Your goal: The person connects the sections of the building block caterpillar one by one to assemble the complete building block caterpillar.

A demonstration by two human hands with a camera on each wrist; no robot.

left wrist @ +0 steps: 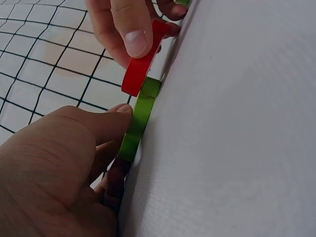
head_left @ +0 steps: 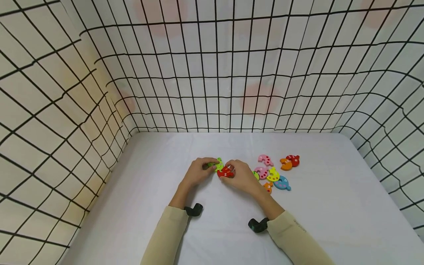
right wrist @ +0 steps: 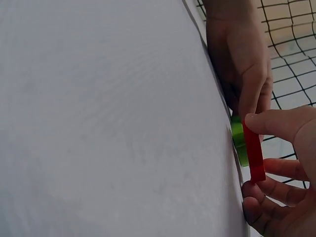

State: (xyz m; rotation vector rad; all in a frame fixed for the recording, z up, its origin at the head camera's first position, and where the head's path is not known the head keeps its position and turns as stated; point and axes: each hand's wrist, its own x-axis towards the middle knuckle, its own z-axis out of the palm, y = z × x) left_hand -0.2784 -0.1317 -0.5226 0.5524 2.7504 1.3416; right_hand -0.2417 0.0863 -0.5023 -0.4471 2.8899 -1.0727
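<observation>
Nearest are two beige long sleeves (head_left: 167,235), with a small black curved device (head_left: 194,209) at the left cuff and a second black device (head_left: 258,224) at the right. Both forearms reach over a bench (head_left: 218,235) covered in smooth white cloth.

Beyond the cuffs, the right hand (head_left: 243,176) is partly closed, pinching a flat, glossy red curved piece (head_left: 225,172) with a pale mark between thumb and fingers. The left hand (head_left: 197,172), thumb and fingers bent towards each other, holds a flat, bright green curved piece (head_left: 218,165) at its edge, low against the cloth. The red piece is tilted, one end just above the green one's near end in the left wrist view; whether they touch is hard to tell.

To the right of the right hand lies a loose group: a small orange piece (head_left: 268,187), a round blue piece (head_left: 282,183), a spotted yellow piece (head_left: 273,174), a spotted pink piece (head_left: 261,172) and a second green piece (head_left: 256,176) partly hidden by the hand. Farther back lie another orange piece (head_left: 286,164) touching a spotted red piece (head_left: 293,161), and a paler pink piece (head_left: 265,159). Behind everything rises a black wire grid (head_left: 216,55) before white fabric (head_left: 207,40)
</observation>
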